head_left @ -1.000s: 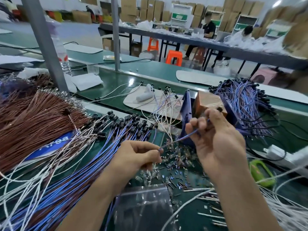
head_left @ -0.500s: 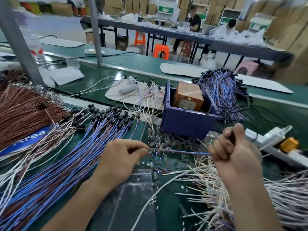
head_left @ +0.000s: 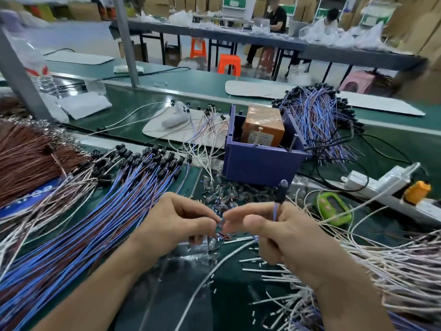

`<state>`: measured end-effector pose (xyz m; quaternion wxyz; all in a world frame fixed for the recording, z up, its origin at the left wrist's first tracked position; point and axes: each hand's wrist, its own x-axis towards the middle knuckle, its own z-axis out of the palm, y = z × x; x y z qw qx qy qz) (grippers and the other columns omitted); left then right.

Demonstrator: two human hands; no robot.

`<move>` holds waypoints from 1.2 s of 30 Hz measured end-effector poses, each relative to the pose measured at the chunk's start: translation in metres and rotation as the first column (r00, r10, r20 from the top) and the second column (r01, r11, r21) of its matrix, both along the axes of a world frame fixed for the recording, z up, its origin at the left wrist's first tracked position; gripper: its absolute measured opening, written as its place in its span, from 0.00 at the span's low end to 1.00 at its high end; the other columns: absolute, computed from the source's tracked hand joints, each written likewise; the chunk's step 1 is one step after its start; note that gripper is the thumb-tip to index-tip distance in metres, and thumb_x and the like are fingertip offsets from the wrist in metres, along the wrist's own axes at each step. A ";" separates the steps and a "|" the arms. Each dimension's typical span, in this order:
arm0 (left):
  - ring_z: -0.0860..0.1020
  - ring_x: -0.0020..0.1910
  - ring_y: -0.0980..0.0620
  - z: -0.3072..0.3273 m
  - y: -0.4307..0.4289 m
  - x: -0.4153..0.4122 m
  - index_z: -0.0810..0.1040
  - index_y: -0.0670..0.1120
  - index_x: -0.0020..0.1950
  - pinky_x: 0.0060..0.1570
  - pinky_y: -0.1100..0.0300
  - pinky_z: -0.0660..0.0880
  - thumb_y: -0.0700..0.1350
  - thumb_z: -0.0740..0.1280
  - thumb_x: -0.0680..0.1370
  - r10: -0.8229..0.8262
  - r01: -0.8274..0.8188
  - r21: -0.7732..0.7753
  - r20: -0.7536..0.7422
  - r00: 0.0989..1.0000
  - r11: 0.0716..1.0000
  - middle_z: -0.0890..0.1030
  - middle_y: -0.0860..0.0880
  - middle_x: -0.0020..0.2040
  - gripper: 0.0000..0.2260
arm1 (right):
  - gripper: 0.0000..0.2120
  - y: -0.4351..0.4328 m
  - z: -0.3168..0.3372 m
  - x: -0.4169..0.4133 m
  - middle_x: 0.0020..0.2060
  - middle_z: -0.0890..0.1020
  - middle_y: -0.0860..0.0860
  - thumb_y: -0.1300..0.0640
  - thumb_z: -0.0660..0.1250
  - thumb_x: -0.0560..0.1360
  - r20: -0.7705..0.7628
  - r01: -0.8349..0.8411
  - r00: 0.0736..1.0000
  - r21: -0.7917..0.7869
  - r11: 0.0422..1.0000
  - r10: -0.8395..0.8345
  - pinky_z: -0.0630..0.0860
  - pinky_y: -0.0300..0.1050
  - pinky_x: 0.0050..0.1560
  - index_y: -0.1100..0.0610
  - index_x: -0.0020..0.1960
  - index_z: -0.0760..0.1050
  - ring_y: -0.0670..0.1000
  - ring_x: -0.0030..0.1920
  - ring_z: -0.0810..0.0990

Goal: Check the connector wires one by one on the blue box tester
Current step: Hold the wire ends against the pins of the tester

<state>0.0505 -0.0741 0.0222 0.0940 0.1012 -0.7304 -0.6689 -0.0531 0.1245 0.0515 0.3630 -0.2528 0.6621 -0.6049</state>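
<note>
The blue box tester (head_left: 260, 161) stands mid-table with an orange-brown block (head_left: 263, 126) inside it. My right hand (head_left: 286, 237) grips one blue connector wire (head_left: 275, 211); its black connector (head_left: 281, 191) points up above my fingers. My left hand (head_left: 181, 225) pinches the wire's other end between thumb and forefinger, close to my right thumb. Both hands hover in front of the box, above small loose parts. A fan of blue wires with black connectors (head_left: 100, 206) lies at the left. Another heap of blue wires (head_left: 317, 120) lies behind the box at the right.
Brown wires (head_left: 28, 158) are piled far left, white wires (head_left: 393, 263) at the right. A green device (head_left: 334, 209), a white power strip (head_left: 386, 185) with an orange plug (head_left: 417, 191) and a clear plastic bag (head_left: 181, 278) lie nearby. Grey posts (head_left: 19, 68) rise at the left.
My right hand came down from the box toward me with the wire. My hands have closed together; the wire, stretched level between them half a second ago, now stands upright in my right hand.
</note>
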 end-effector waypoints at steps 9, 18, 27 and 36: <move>0.76 0.27 0.53 0.000 0.002 -0.005 0.89 0.42 0.40 0.29 0.65 0.74 0.32 0.75 0.72 0.148 -0.146 0.057 -0.045 0.988 0.988 0.83 0.43 0.30 0.06 | 0.09 -0.018 -0.013 0.008 0.38 0.86 0.39 0.46 0.73 0.65 -0.515 0.254 0.846 0.161 0.954 -0.138 0.80 0.39 0.45 0.41 0.45 0.86 0.41 0.40 0.84; 0.77 0.27 0.53 -0.001 -0.003 -0.004 0.88 0.44 0.41 0.29 0.64 0.75 0.39 0.80 0.68 0.206 -0.200 0.109 -0.048 0.977 0.974 0.82 0.43 0.30 0.04 | 0.19 -0.031 -0.020 0.016 0.33 0.80 0.59 0.42 0.70 0.68 -0.489 0.201 0.864 0.125 0.972 -0.116 0.75 0.56 0.38 0.60 0.41 0.82 0.47 0.32 0.72; 0.82 0.30 0.52 -0.003 -0.009 -0.006 0.89 0.44 0.40 0.30 0.64 0.80 0.44 0.77 0.64 0.238 -0.216 0.282 -0.046 0.970 0.935 0.86 0.40 0.37 0.07 | 0.11 -0.024 -0.016 0.007 0.23 0.72 0.50 0.65 0.68 0.77 0.083 0.186 0.979 0.004 0.983 -0.186 0.58 0.31 0.20 0.59 0.37 0.83 0.43 0.22 0.65; 0.80 0.27 0.53 -0.004 -0.010 -0.003 0.89 0.46 0.42 0.29 0.64 0.78 0.44 0.79 0.58 0.247 -0.202 0.401 -0.065 0.967 0.894 0.84 0.45 0.33 0.13 | 0.08 -0.021 -0.011 0.009 0.21 0.74 0.47 0.67 0.66 0.78 0.166 0.155 0.974 0.018 0.988 -0.156 0.58 0.31 0.19 0.73 0.50 0.79 0.41 0.20 0.65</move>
